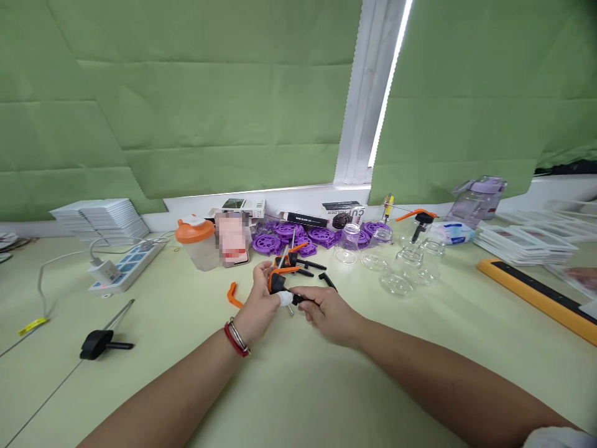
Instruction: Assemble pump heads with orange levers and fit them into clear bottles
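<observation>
My left hand [260, 306] grips a black pump head with an orange lever [278, 278] just above the pale green table [289, 386]. A white bandage wraps one fingertip. My right hand [326, 309] pinches the black nozzle end of the same part from the right. Behind the hands lie more black and orange pump parts [298, 261]. An orange clip [233, 294] lies just left of my left hand.
Purple wheels [298, 236], several clear glass jars [401, 264] and small boxes sit at the back. An orange-lidded cup [196, 242], a power strip [125, 267] and a black pump head [99, 342] lie left. Stacked cards [522, 242], a bottle [480, 199] and an orange ruler [536, 298] are right.
</observation>
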A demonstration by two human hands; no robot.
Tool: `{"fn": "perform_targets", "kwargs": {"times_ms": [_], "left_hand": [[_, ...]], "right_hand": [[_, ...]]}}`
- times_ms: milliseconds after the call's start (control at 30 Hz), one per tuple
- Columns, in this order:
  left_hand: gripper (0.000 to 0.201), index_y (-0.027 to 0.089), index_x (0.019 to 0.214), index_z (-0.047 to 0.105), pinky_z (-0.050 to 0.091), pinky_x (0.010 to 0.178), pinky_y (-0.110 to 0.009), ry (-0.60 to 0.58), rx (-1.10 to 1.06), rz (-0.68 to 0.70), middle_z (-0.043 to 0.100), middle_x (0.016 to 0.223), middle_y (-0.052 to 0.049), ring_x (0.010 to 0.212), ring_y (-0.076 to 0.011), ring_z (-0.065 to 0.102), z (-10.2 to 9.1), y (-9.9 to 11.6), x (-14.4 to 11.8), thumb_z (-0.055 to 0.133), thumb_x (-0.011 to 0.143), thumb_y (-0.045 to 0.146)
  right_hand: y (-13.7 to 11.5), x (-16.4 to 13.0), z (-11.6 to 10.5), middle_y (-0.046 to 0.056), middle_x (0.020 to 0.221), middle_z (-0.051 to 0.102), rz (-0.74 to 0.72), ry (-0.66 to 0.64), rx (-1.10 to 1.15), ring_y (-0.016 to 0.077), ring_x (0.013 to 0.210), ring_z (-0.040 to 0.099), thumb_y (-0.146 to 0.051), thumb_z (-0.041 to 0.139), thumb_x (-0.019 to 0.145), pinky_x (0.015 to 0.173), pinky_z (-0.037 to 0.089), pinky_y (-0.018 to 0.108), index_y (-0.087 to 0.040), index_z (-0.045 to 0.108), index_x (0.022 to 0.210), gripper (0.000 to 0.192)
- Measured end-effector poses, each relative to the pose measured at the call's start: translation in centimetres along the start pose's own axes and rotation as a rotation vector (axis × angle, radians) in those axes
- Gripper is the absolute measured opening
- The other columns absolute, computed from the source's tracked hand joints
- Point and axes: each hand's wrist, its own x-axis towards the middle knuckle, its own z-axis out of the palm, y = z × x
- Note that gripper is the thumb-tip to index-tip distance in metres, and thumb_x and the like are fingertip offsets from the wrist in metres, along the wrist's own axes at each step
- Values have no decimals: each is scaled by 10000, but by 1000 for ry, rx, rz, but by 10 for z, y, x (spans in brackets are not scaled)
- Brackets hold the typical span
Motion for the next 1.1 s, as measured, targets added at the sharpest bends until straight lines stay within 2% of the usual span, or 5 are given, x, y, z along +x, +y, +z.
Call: {"fn": "perform_targets", "kwargs": {"times_ms": [133,267,567,767,1100], "left_hand": [[614,269,1153,281,269,1074,-382,35,88,311,222,1418,-94,1343,-204,251,7,-2,-4,638,674,128],[755,262,1218,220,191,1116,-429,6,204,472,99,1469,-129,1388,-232,153,10,-7,-7,710,649,185],[1188,215,1433,73,211,1093,-527,-39,644,497,143,1477,-171,1376,-342,135,3,1,-7,815,522,394],[1397,181,1453,-77,225,1055,-598,-84,803,484,76,1487,-220,1370,-412,82,0,-7,-4,823,431,497],[1369,181,1450,23,271,1037,-578,-111,829,499,72,1460,-211,1357,-411,111,8,-7,-10,816,386,514]], "right_hand": [[0,2,7,-7,691,538,64,21,331,89,518,495,-222,451,855,500,446,245,-160,538,1184,346],[-4,3,12,-44,583,527,84,24,601,98,452,509,-297,559,806,464,461,260,-139,531,1114,348],[-7,3,7,5,678,610,150,-1,830,85,482,501,-361,650,775,442,438,231,-139,588,1023,339],[-11,2,2,22,678,643,232,-4,865,96,574,549,-350,698,742,582,418,238,-128,591,970,336],[-6,3,7,30,702,643,224,-91,1007,117,664,586,-331,726,730,646,409,243,-127,579,999,368]]}}
